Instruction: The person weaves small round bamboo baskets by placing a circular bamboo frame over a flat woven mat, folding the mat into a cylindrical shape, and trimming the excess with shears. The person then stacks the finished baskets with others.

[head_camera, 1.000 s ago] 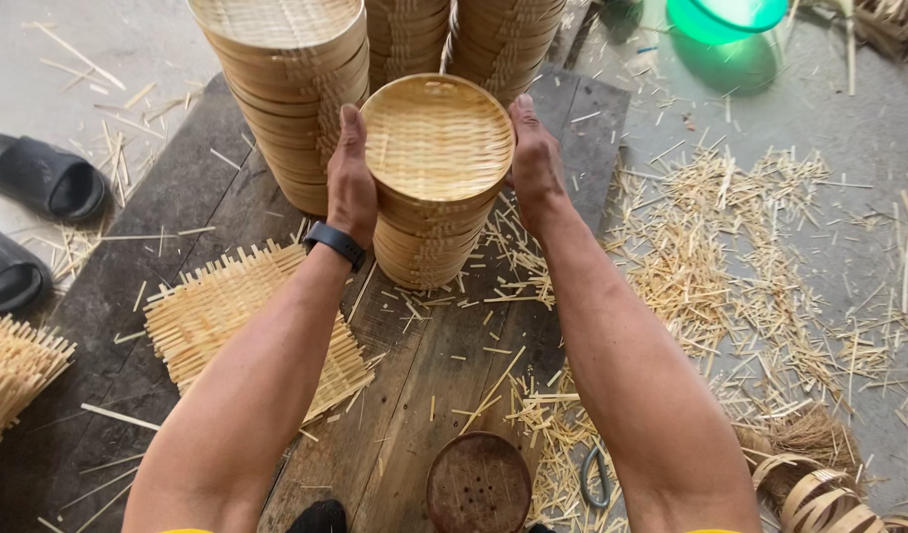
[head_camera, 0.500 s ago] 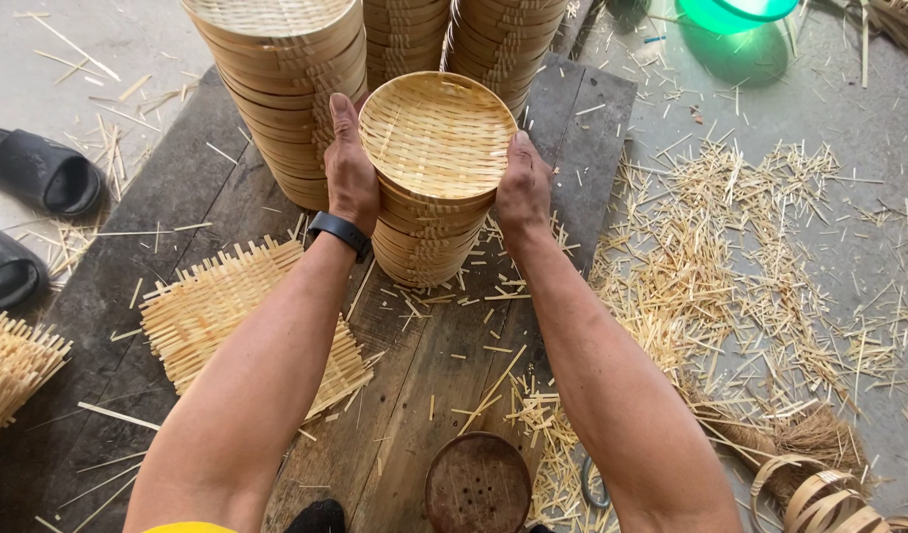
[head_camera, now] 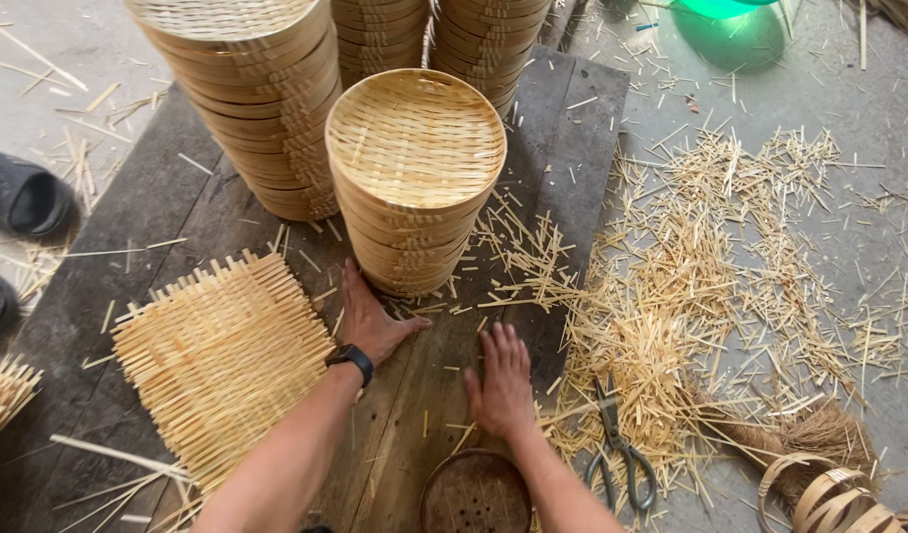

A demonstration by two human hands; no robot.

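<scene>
A stack of round woven bamboo trays (head_camera: 414,178) stands on a dark wooden board (head_camera: 167,207). My left hand (head_camera: 370,321), with a black watch on the wrist, lies flat on the board just below the stack's foot, fingers spread. My right hand (head_camera: 501,380) rests palm down on the board a little to the right, holding nothing. A pile of square woven bamboo mats (head_camera: 222,360) lies to the left of my left hand. A round dark perforated disc (head_camera: 475,494) sits between my forearms at the bottom edge.
Taller tray stacks (head_camera: 251,94) stand behind and to the left. Cut bamboo slivers (head_camera: 691,286) litter the floor on the right, with scissors (head_camera: 622,449) and coiled bamboo rims (head_camera: 829,494) near them. Black sandals (head_camera: 24,202) lie at the left.
Both hands have let go of the top of the tray stack and dropped toward me onto the board. The stack stays where it was.
</scene>
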